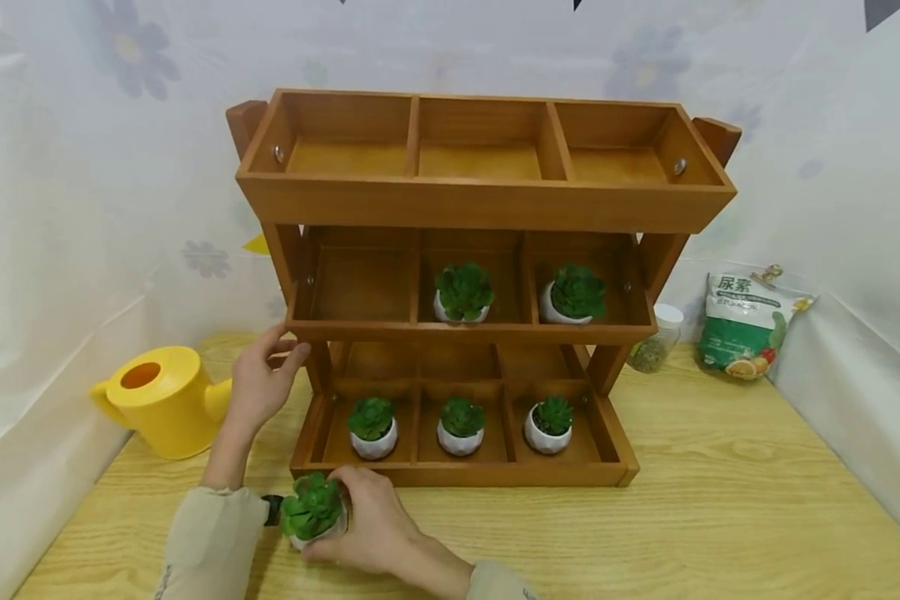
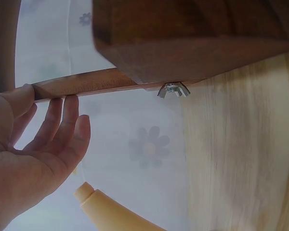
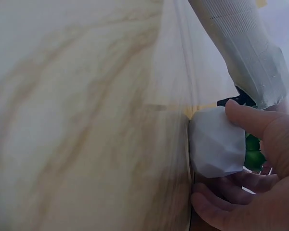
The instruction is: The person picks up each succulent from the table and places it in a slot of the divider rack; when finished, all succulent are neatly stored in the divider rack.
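Note:
My right hand (image 1: 378, 525) grips a potted succulent (image 1: 312, 507) in front of the lower left corner of a wooden plant stand (image 1: 461, 477). In the right wrist view, thumb and fingers go around its white faceted pot (image 3: 216, 144), low by the tabletop. My left hand (image 1: 261, 382) is at the stand's left side; in the left wrist view, its thumb and fingertips pinch a wooden leg (image 2: 86, 84). Two potted succulents stand in the middle tier's centre (image 1: 464, 292) and right compartments. Three more sit in the bottom tier, one per compartment.
A yellow watering can (image 1: 168, 408) stands left of my left forearm. Right of the stand are a lidded clear jar (image 1: 656, 340) and a green and white bag (image 1: 746, 325). A wing nut (image 2: 173, 89) sticks out near the leg. Pale flowered sheeting (image 1: 450, 50) hangs behind.

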Motion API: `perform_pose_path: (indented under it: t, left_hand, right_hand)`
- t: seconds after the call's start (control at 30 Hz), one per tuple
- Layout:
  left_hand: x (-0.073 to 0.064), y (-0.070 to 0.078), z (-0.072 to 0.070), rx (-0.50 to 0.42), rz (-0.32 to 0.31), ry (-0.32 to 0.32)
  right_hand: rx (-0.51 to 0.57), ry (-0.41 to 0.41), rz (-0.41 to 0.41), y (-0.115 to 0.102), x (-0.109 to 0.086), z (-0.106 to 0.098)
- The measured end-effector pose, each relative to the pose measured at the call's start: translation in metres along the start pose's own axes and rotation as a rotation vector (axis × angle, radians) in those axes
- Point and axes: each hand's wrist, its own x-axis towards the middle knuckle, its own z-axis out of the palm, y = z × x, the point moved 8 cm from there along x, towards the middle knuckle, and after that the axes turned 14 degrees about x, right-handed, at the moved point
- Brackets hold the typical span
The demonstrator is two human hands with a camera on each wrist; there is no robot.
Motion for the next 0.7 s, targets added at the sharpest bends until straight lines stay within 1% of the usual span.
perform_pose_path:
  t: [0.17,0.37,0.47,0.7]
  left_hand:
    - [0.0,0.001,0.0,-0.003,-0.003,0.001]
    - [0.001,0.002,0.0,-0.002,0.003,0.003]
    - [0.001,0.001,0.0,0.0,-0.004,0.005]
    - [0.0,0.0,-0.001,0.0,-0.002,0.006]
  right_hand:
    - [-0.023,0.014,-0.015,-0.002,0.0,-0.002]
    - [-0.071,0.041,-0.012,-0.004,-0.002,-0.007]
    - [-0.091,0.04,-0.016,-0.005,-0.003,-0.008]
    - [-0.061,0.037,0.011,-0.004,-0.004,-0.011]
